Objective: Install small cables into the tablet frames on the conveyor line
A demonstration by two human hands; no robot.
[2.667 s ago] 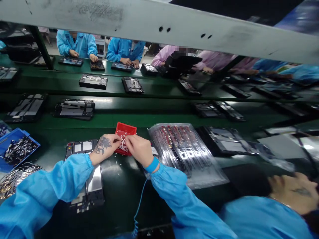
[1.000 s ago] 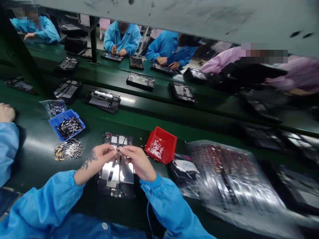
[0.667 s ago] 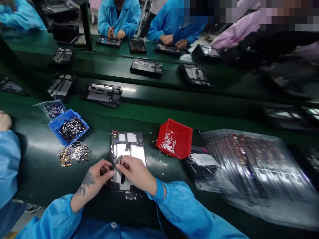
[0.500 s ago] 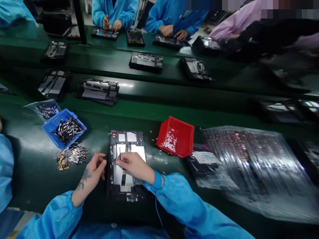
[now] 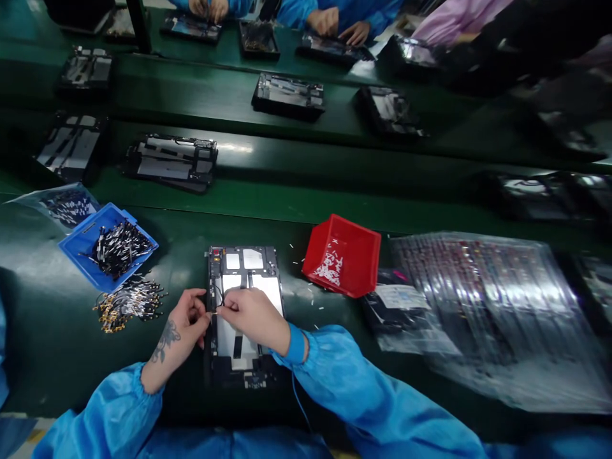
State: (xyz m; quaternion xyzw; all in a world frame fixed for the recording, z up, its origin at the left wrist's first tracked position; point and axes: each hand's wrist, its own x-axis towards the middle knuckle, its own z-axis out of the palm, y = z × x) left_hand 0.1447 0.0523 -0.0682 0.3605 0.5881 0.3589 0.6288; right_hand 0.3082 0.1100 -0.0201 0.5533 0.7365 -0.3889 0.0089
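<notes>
Left hand point(image 5: 189, 317), curled, now at tablet frame edge point(image 5: 208, 331); right hand point(image 5: 253, 313) pinches thin cable point(image 5: 218, 296).

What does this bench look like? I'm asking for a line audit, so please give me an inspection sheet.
Surface: dark green bench, glossy.
Job's things: opened tablet frame lying flat; tilted red bin holding small white bits; blue tray of wired parts.
Clutter: loose wired parts beside the tray; white bits strewn near the bin; plastic-wrapped stack at right.
Hands: left hand and right hand both on the frame, at its wire.
Cables: thin black wire on the frame; blue cord from the right wrist strap.
Surroundings: co-workers across the bench; more frames laid out.
</notes>
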